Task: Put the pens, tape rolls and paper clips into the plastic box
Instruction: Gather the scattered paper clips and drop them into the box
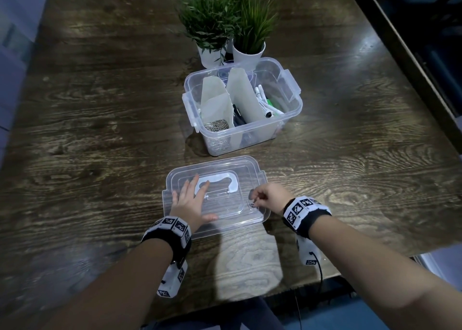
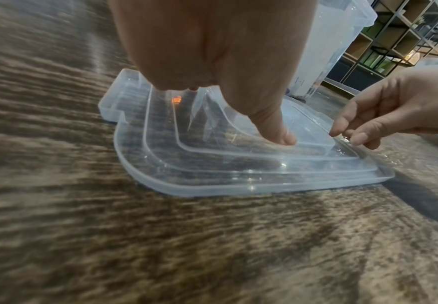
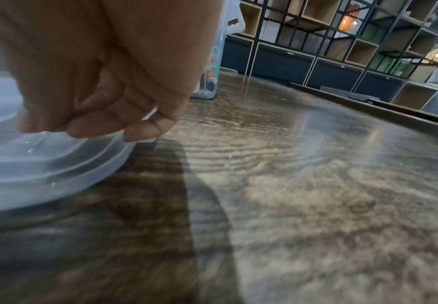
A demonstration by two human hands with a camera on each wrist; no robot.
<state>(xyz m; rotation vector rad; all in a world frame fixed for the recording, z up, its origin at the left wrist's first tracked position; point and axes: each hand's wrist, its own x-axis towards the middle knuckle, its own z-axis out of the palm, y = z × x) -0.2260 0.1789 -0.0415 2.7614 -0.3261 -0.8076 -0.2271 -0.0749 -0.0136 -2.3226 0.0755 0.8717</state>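
Clear plastic lid [image 1: 226, 169] lies flat on the wooden bench [image 1: 100, 129], just in front of the open plastic box [image 1: 291, 104]. The left hand [image 1: 188, 202] presses on the lid with fingers spread straight. The right hand [image 1: 271, 197] pinches a small paper clip [image 1: 252, 203] at the lid's right edge — fingers curled. In the box, card dividers [image 1: 243, 97] separate paper clips [image 1: 217, 126] from pens [image 1: 263, 102]; two potted plants [image 1: 225, 22] stand behind.

No legible text, label or number anywhere.
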